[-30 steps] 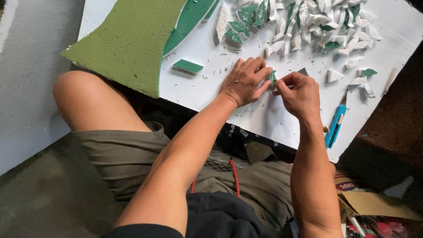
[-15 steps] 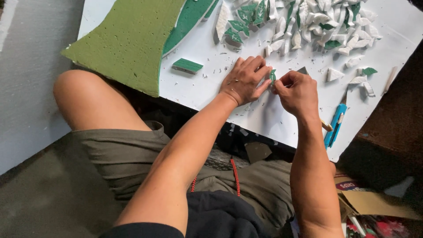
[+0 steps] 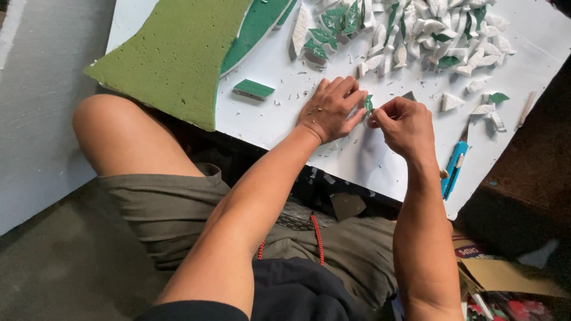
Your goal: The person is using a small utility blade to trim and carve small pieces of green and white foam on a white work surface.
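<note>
My left hand (image 3: 331,110) lies on the white board (image 3: 380,157), its fingertips pinching a small green leaf-shaped foam piece (image 3: 369,104). My right hand (image 3: 405,123) is right beside it, thumb and fingers closed on the same piece from the other side. A heap of white and green leaf-shaped foam cut-outs (image 3: 410,30) lies just beyond both hands. A blue utility knife (image 3: 454,168) rests on the board to the right of my right wrist.
A large green foam sheet (image 3: 172,56) covers the board's far left, with a curved dark green strip (image 3: 256,27) along it. A small green rectangular offcut (image 3: 253,89) lies near it. My bare knee (image 3: 119,137) sits under the board's left edge. Cardboard (image 3: 505,273) lies at lower right.
Both hands stay together on the small green piece; the fingers have shifted only slightly. The board and the foam pieces lie as before.
</note>
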